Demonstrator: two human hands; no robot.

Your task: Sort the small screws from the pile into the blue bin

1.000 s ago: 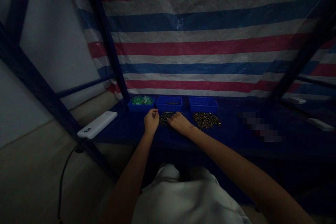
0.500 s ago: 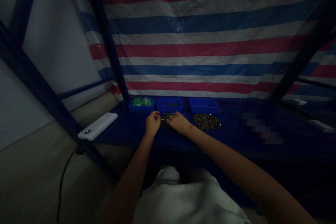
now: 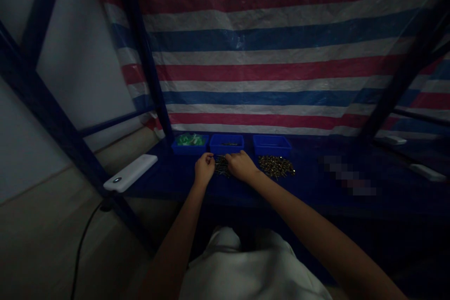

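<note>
My left hand (image 3: 204,168) is closed in a pinch at the left side of a pile of thin grey metal screws (image 3: 221,168). From the right, my right hand (image 3: 242,166) bends its closed fingers over the same pile. A single thin screw (image 3: 220,155) spans the gap between my fingertips, gripped at its right end. Whatever my left fingers pinch is too small and dark to make out. Right of my hands lies a heap of small brass-coloured metal parts (image 3: 276,167).
Three blue trays line the table's back: one with green plastic pieces (image 3: 191,140), a middle tray (image 3: 227,149) with a few thin metal pieces, and a right tray (image 3: 272,150). A white power bank-like box (image 3: 131,173) lies left. Blue posts (image 3: 144,51) frame the table.
My right hand has lifted off the pile's middle, drawn slightly right and closed its fingers on a thin screw. My left hand stays pinched nearby. The view has tilted slightly.
</note>
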